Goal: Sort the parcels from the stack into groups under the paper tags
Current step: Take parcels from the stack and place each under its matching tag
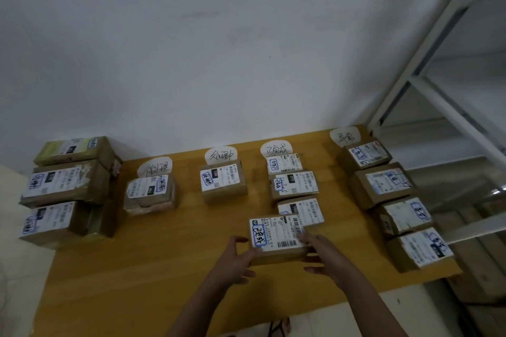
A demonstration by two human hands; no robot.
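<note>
A plain white painted wall (pixel 219 49) stood behind the yellow-orange wooden table (pixel 137 282), in dim, even light. A white metal shelving frame (pixel 427 35) rose at the right over pale floor (pixel 342 317).

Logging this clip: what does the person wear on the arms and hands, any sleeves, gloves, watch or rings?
The left hand and right hand are bare, without gloves. Both forearms are uncovered down to the frame's bottom edge, so no sleeve or cuff shows. No watch, bracelet or ring is visible, though the picture is dim and soft.
</note>
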